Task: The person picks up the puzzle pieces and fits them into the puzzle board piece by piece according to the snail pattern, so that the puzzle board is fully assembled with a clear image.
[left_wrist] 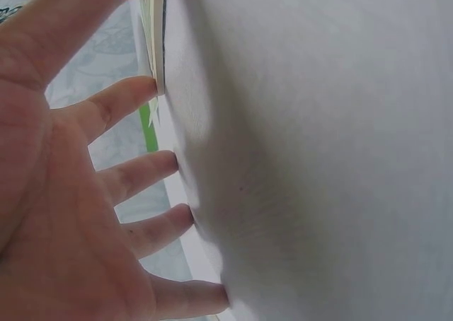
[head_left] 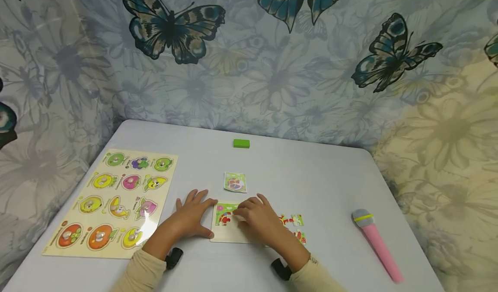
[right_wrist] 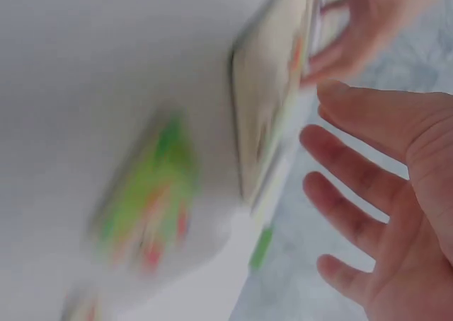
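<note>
A small cream puzzle board (head_left: pixel 233 236) lies flat, with colourful joined picture pieces (head_left: pixel 223 214) in its upper left part. My left hand (head_left: pixel 192 216) rests with spread fingers at the board's left side, index finger and thumb right at its edge; in the left wrist view the fingertips touch the white table. My right hand (head_left: pixel 256 218) is over the right half of the board, thumb and index finger (right_wrist: pixel 347 98) close together near the picture pieces. No piece shows between them in the blurred right wrist view, and the other fingers are loosely bent.
Several loose puzzle pieces (head_left: pixel 297 220) lie right of the board, partly hidden by my right forearm. A small picture card (head_left: pixel 235 182) and a green block (head_left: pixel 241 143) lie beyond it. A fruit peg board (head_left: pixel 116 191) is at left, a pink toy microphone (head_left: pixel 381 248) at right.
</note>
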The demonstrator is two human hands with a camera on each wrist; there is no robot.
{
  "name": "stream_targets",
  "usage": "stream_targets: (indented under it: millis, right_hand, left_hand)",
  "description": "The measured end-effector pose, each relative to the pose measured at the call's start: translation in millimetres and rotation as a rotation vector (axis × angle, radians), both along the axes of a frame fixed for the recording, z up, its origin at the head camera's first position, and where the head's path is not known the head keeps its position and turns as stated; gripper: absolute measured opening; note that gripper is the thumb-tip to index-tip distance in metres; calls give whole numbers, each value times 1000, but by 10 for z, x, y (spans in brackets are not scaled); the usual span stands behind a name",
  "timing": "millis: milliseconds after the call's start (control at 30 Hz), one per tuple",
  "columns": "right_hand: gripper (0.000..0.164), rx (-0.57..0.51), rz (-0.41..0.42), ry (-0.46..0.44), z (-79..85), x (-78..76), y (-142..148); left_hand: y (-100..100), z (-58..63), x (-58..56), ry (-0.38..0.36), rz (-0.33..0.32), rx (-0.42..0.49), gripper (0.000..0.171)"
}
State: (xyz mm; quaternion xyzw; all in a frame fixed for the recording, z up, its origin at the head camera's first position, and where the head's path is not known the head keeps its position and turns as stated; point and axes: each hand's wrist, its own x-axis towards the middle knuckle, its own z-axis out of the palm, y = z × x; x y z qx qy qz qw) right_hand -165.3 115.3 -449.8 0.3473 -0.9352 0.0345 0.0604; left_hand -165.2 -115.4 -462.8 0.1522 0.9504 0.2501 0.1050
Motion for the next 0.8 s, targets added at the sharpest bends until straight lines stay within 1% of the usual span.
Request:
stream_targets:
  millis: [167, 300, 400, 567, 800]
  right_hand:
    - [26, -40, -101, -27, 47, -10, 394]
    - [27, -50, -197, -58, 28, 18, 674]
    - [25, -63, -245, -62, -9, 63, 834]
    - [26, -70, -266, -59, -52, 106, 1014]
    - [28, -54, -281, -73, -70, 111, 1081]
  left_hand:
    - [-9, -30, -8, -1, 2, 14, 85]
    - [-18, -65, -21, -3, 0, 7, 86]
    - [-22, -59, -16, -8, -3, 2, 86]
    - [-21, -24, -8, -10, -3, 2, 85]
    - [-23, 0, -9, -13, -14, 4, 85]
